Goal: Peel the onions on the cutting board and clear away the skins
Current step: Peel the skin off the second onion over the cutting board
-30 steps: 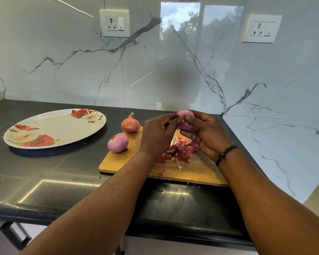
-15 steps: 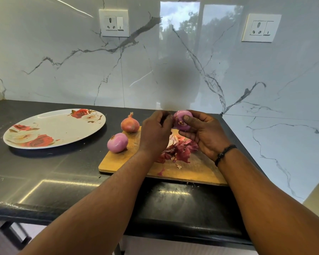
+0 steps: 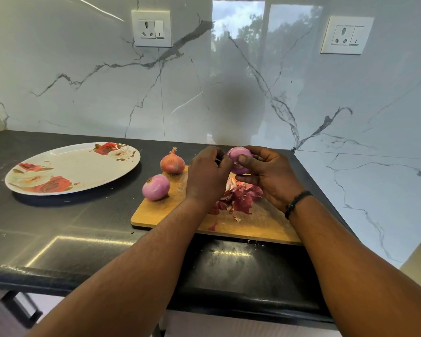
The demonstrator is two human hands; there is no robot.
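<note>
Our right hand grasping one peeled onion above the cutting board, our left hand pinching at its left side, two more onions left of that hand, one peeled, one unpeeled, one heap of skins beneath both hands, one plate far left

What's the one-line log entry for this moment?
right hand holds onion | left hand peeling it | skins on board

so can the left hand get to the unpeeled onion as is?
Probably yes. The unpeeled onion sits at the board's far left corner, just left of the left hand, with nothing between them. But that hand is busy at the onion the right hand holds.
</note>
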